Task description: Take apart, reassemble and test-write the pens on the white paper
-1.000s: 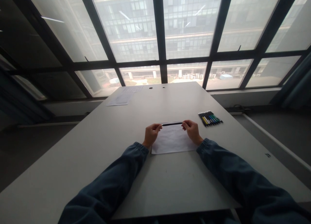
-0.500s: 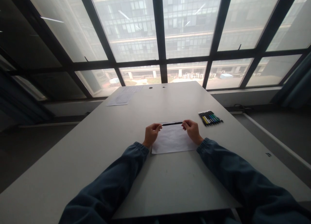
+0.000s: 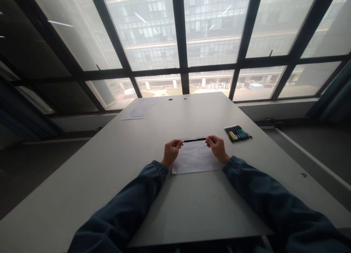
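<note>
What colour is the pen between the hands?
The pen looks black; head view shows it best.

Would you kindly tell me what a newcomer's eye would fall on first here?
Probably the bright windows filling the top of the view. Next come the left hand and right hand, pinching a dark pen by its ends, with paper showing between them. Farther right, a row of pens lies on the table.

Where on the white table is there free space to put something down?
Bare tabletop lies left of the left hand, nearer than the far-left papers, and between the sleeves, in front of the paper sheet. Crowded: by the sheet's far edge, where left hand and right hand hold a black pen, and the row of pens.
</note>
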The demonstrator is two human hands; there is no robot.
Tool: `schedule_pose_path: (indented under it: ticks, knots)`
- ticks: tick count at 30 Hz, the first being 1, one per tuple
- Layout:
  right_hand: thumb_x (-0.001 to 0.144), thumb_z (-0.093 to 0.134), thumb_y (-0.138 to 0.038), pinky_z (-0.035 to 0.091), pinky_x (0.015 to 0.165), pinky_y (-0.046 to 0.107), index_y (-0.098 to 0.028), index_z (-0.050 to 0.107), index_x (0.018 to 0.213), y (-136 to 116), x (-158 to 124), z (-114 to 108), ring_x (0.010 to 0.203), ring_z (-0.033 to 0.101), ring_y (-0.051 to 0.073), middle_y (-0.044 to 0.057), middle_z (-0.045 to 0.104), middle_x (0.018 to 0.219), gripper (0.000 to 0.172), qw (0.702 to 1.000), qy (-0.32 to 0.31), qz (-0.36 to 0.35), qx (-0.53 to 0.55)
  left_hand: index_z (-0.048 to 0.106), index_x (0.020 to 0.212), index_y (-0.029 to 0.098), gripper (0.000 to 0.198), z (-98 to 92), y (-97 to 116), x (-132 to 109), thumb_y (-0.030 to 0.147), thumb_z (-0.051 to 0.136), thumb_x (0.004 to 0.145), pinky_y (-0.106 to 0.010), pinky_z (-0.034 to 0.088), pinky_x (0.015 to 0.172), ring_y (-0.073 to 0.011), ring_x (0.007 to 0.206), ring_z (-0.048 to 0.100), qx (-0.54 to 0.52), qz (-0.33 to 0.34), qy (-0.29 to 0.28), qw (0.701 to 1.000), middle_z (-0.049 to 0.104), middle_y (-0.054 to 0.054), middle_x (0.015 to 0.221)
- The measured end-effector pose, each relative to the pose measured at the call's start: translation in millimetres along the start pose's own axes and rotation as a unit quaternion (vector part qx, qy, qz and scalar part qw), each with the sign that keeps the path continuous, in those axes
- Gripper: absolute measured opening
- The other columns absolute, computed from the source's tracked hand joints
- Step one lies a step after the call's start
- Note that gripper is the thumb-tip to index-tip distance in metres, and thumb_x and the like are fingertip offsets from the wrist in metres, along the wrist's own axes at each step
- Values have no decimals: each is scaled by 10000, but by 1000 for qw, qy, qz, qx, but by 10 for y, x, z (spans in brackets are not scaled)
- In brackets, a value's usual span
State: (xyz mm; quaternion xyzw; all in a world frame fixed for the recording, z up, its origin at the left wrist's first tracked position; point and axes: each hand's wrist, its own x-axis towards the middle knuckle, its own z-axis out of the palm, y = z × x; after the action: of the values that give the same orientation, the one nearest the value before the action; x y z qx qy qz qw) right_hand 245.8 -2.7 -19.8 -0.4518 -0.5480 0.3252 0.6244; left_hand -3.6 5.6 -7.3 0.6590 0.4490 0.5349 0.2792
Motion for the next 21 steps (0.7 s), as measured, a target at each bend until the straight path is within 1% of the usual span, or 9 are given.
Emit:
schedule_pose_path:
  ticks: [9, 21]
  knots:
    - [807, 665, -500, 440, 483, 257, -159, 667, 764, 16, -2, 8, 504, 533, 132, 37, 655, 617, 344, 1000, -2, 2, 4, 727, 791, 157, 275, -1, 53, -5, 419, 658, 842, -255, 512, 600, -151, 610, 636, 11, 8, 5, 1000, 724, -52, 719]
    - [819, 661, -482, 438, 486, 256, -158, 663, 751, -10, -10, -3, 509, 535, 132, 33, 642, 606, 331, 1000, -3, -3, -3, 725, 778, 158, 278, -3, 20, -7, 420, 659, 842, -258, 514, 594, -157, 610, 645, 9, 7, 3, 1000, 723, -55, 714]
